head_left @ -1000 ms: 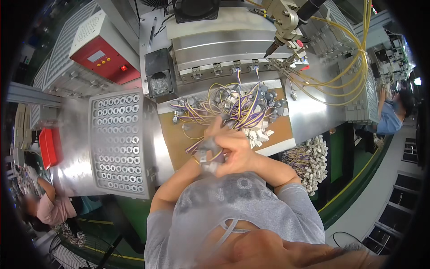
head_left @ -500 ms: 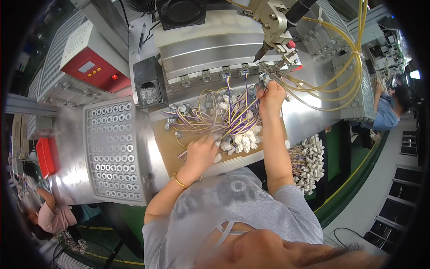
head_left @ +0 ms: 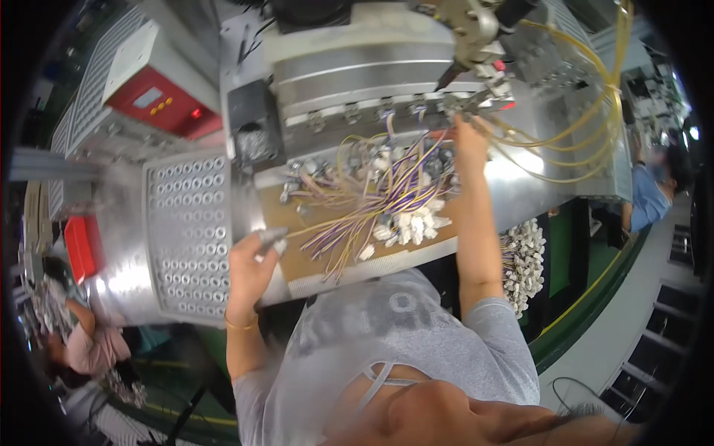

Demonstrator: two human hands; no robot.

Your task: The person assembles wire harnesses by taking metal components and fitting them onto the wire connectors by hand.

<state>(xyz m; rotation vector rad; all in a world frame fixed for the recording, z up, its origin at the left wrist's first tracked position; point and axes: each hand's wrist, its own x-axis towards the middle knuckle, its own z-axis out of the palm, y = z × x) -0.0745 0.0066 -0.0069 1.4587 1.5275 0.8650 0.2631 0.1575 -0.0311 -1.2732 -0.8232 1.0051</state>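
At the left end of the brown work board (head_left: 275,208), my left hand (head_left: 251,269) pinches the end of a yellow-and-purple wire harness (head_left: 312,229). Its wires stretch back to a loose pile of wires (head_left: 387,199) with white plug connectors (head_left: 413,225). My right hand (head_left: 470,141) reaches up to a small metal fixture (head_left: 467,108) beneath the machine head (head_left: 470,33). Its fingers are drawn together there, blurred, and what they hold is hidden. Two harnesses hang from clips on the metal rail (head_left: 349,115) just left of it.
On the left stand a tray of round metal rings (head_left: 190,234), a red-fronted control box (head_left: 167,104) and a red bin (head_left: 80,247). A black box (head_left: 254,123) sits beside the rail. Yellow air tubes (head_left: 587,137) loop at right. More connectors (head_left: 524,260) hang below. Co-workers sit at both sides.
My left hand has moved left from the pile to the board's edge, drawing wires out straight. My right hand has risen slightly towards the fixture. The whole view has shifted a little.
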